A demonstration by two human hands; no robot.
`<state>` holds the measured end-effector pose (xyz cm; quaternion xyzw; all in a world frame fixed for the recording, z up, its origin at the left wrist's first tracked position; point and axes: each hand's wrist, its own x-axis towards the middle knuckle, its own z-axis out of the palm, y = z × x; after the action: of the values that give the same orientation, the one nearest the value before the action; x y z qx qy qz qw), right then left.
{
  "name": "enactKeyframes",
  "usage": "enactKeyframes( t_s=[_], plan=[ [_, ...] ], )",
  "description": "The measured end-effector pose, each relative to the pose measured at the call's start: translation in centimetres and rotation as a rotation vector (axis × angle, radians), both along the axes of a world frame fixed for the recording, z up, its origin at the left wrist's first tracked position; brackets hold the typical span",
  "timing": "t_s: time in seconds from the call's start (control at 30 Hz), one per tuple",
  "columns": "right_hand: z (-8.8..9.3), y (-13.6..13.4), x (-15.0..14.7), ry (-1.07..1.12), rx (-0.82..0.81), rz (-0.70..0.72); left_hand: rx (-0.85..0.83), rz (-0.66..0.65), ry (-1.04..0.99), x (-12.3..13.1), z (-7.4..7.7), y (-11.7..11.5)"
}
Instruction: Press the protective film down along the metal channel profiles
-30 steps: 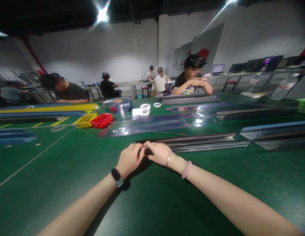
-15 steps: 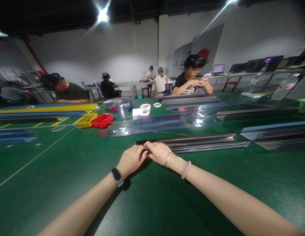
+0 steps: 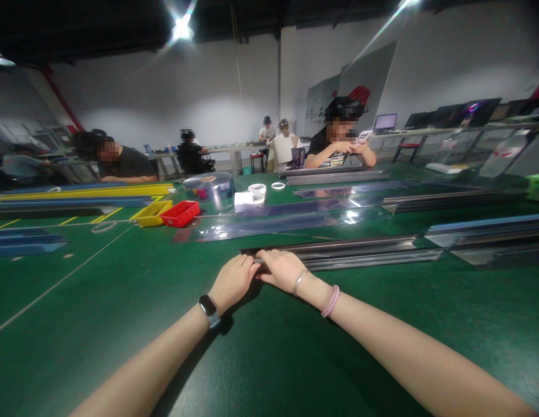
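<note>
A long dark channel-shaped strip (image 3: 360, 249) lies across the green table, and both my hands are at its left end. My left hand (image 3: 235, 280) has its fingers curled over that end, with a watch on the wrist. Close against it, my right hand (image 3: 281, 270) grips the strip from the near side, thumb and fingers bent round the edge. The fingertips of both hands are partly hidden, so the exact grip there is hard to see. Just beyond the strip, clear plastic sheets (image 3: 269, 225) lie flat on the table.
A red bin (image 3: 181, 214) and a yellow bin (image 3: 151, 214) stand beyond my left hand. A roll of clear film (image 3: 219, 191) is behind them. Blue strips (image 3: 487, 230) lie at right, more (image 3: 26, 240) at left. Across the table a person (image 3: 341, 136) holds a phone.
My hands have barely moved; the left wrist and fingers have shifted slightly to the right. The strip stays in place.
</note>
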<state>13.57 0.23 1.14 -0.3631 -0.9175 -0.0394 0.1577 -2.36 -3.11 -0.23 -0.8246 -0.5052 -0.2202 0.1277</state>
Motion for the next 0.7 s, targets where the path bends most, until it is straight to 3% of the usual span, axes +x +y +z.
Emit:
enactKeyframes(
  t_s=[0.17,0.37,0.7],
  plan=[
    [0.5,0.0,0.2,-0.041,0.030,-0.089,0.058,0.086,0.023,-0.3,0.0,-0.1],
    [-0.2,0.3,0.2,-0.091,-0.021,-0.120,0.091,0.164,0.045,-0.5,0.3,-0.4],
    [-0.3,0.3,0.0,-0.120,-0.002,-0.115,0.057,0.018,0.124,0.4,1.0,-1.1]
  ],
)
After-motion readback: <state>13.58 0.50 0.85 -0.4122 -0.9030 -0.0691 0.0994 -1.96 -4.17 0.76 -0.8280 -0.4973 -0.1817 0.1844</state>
